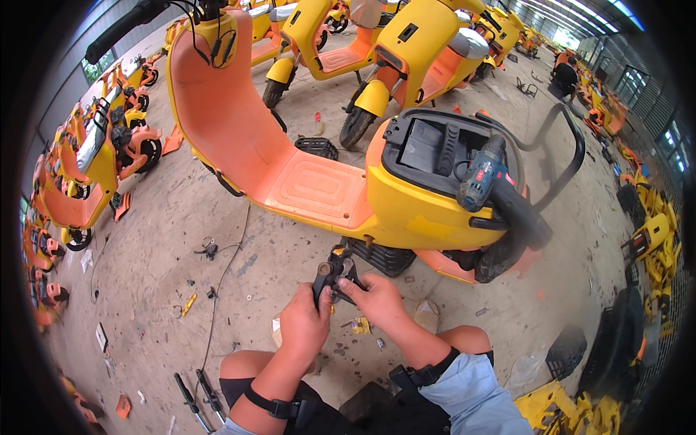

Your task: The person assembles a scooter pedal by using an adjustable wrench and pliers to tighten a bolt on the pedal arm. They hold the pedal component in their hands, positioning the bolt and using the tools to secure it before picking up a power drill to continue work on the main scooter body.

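Just in front of my knees, my left hand (304, 316) and my right hand (375, 300) are closed on a dark part with a round end (328, 270). Its exact kind is hard to make out, and the fingers cover some of it. Beyond the hands stands a yellow scooter body (435, 210) with an orange footboard (315, 190), its underside close to the held part. A blue and black power drill (481, 177) lies on the rear of the scooter, beside the open seat compartment (428, 145).
More yellow scooters (417, 40) stand beyond. Long-handled cutters (194, 399) lie by my left leg, near a cable (226, 275). A yellow tool (189, 304) and small scraps litter the floor. Yellow panels (554, 406) pile up at right. A person (564, 77) is far off.
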`<state>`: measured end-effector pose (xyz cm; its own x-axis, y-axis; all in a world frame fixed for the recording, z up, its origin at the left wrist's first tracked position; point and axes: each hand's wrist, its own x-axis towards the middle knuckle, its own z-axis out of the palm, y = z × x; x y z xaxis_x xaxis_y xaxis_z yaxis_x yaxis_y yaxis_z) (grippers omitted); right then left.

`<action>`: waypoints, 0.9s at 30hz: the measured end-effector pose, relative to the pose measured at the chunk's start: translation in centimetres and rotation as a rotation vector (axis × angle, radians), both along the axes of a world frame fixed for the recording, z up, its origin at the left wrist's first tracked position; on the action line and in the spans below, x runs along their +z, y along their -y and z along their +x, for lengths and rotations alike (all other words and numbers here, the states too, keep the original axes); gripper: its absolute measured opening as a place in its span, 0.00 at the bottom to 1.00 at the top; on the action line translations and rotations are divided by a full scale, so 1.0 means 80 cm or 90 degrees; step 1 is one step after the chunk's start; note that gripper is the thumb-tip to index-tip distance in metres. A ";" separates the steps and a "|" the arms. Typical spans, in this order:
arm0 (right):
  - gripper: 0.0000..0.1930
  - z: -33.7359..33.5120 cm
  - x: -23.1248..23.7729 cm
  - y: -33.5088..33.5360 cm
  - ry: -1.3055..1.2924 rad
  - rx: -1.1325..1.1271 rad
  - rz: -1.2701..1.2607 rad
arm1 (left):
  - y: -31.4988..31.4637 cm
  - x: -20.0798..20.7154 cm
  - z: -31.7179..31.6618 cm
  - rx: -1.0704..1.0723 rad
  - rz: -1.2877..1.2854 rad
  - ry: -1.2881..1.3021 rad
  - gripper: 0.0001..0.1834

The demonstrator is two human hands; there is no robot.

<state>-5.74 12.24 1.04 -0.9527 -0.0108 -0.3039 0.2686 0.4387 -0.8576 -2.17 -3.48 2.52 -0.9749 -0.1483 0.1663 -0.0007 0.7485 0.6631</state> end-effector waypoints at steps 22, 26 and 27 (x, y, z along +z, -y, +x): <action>0.14 0.007 0.001 -0.008 -0.133 0.069 0.185 | 0.026 0.008 -0.007 -0.041 0.038 0.064 0.19; 0.13 0.007 0.009 -0.007 -0.109 0.075 0.181 | 0.038 0.004 -0.008 -0.059 0.030 0.056 0.19; 0.13 0.007 0.008 -0.007 -0.118 0.073 0.176 | 0.040 0.006 -0.008 -0.067 0.019 0.053 0.20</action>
<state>-5.17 12.84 1.70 -0.9893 -0.0615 -0.1326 0.0558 0.6795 -0.7316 -2.82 -6.67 2.96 -0.9955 -0.0485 0.0819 0.0210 0.7278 0.6854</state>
